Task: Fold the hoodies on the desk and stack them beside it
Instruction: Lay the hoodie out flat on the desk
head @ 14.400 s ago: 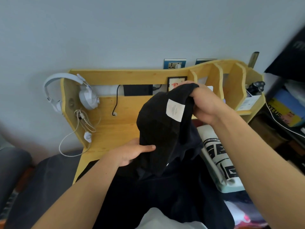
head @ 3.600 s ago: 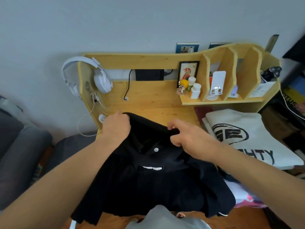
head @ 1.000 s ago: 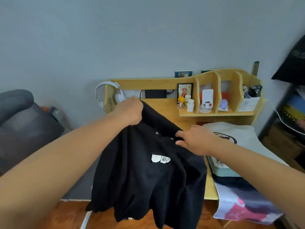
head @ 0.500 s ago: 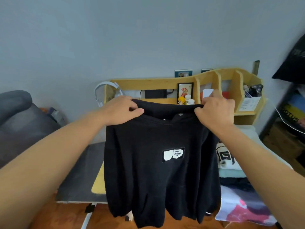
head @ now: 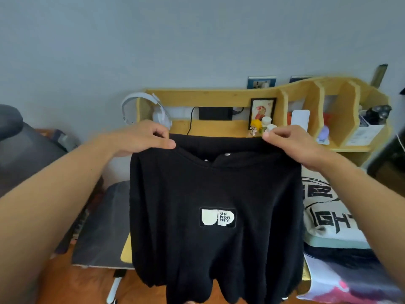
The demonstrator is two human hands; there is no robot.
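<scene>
A black hoodie [head: 217,249] with a white chest patch hangs upright in the air in front of the wooden desk [head: 219,128]. My left hand [head: 142,137] pinches its left shoulder and my right hand [head: 291,143] pinches its right shoulder, holding it spread wide. Its hem reaches the bottom of the view. To the right, a folded white hoodie [head: 328,216] with black lettering lies on top of a pale green garment [head: 337,243] and darker clothes. The hanging hoodie hides most of the desk top.
White headphones [head: 144,108] hang on the desk's left side. A small framed picture [head: 262,111], little bottles and a phone stand sit on the shelf compartments. A dark grey chair [head: 26,145] stands at the left. Orange wooden floor shows below.
The hoodie went from lying on the desk to being lifted and spread by both shoulders. Since half a second ago it hangs slightly straighter, hands nearly unmoved.
</scene>
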